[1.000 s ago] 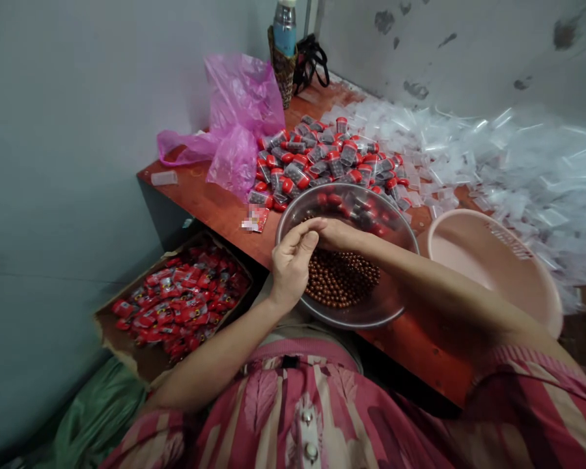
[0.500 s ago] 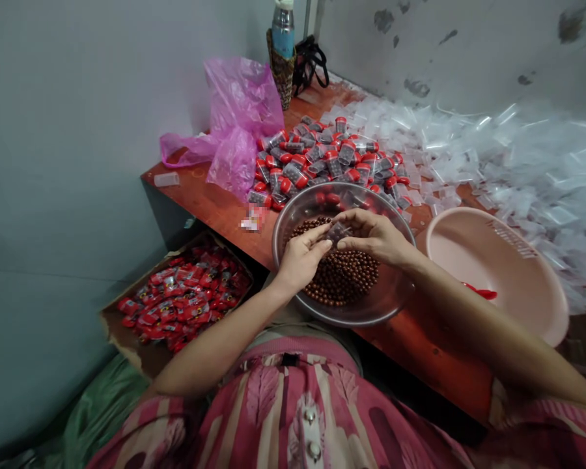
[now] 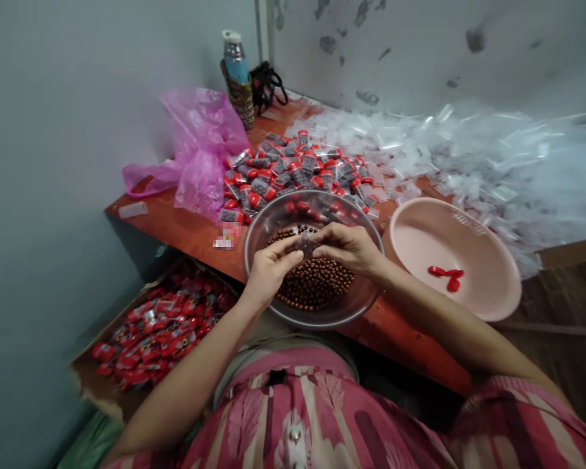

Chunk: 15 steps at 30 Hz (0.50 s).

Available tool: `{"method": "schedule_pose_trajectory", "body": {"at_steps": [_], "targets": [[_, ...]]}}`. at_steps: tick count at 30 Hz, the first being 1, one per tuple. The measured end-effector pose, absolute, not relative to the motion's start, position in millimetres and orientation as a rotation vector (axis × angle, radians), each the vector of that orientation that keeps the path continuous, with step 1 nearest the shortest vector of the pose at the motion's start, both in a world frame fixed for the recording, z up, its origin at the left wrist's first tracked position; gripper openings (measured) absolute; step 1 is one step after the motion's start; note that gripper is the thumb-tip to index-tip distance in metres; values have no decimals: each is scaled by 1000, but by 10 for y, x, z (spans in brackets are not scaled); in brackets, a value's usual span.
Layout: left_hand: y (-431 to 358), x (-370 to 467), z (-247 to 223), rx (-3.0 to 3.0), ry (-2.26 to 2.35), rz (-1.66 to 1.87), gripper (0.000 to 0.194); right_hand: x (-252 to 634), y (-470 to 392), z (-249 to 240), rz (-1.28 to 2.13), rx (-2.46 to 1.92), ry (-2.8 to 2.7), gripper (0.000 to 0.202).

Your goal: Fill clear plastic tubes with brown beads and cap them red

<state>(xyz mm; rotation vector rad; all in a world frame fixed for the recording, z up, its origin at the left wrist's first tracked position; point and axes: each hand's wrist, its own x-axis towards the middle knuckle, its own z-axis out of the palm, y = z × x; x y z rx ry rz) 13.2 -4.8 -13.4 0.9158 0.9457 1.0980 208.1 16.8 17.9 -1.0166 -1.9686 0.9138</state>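
Observation:
My left hand [image 3: 271, 266] pinches one side of a small clear plastic container [image 3: 305, 246] with dark contents. From the other side, my right hand [image 3: 348, 247] has its fingers closed on the same container. Both hands are over a see-through bowl [image 3: 251, 277], which holds a heap of round brown beads or balls [image 3: 317, 283]. Fingers cover much of the container, so its ends are hard to make out.
Behind the bowl lies a pile of filled containers with red caps [image 3: 288, 169]. Clear empty containers [image 3: 444, 150] spread to the right. A pink basin [image 3: 498, 293] holds several red caps [image 3: 453, 284]. At lower left, a cardboard box [image 3: 90, 384] contains red packages [image 3: 161, 332]. A purple plastic bag [image 3: 200, 143] and flask [image 3: 235, 62] stand behind.
The view has swung to the right, so everything sits further left and more of the pink basin shows. Both hands stay on the container, with the right fingers now closer around it.

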Motion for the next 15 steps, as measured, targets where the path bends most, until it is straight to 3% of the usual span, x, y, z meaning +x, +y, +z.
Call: {"method": "schedule_pose_trajectory", "body": {"at_steps": [4,8,13,15], "targets": [[-69,104,-125,1098,1054,1019,39,2155,84,184,724,-1022,-2096,27],[-73,130,-96,939,1016,1059,38,2454,171,364,790,-1124,-2228,37],[-75,142,-67,854,929,1047,34,3066,840,484,160,-2062,-2197,24],[-78,131,-73,861,931,1037,32,3240,1128,386,119,-2383,-2306,19]]}}
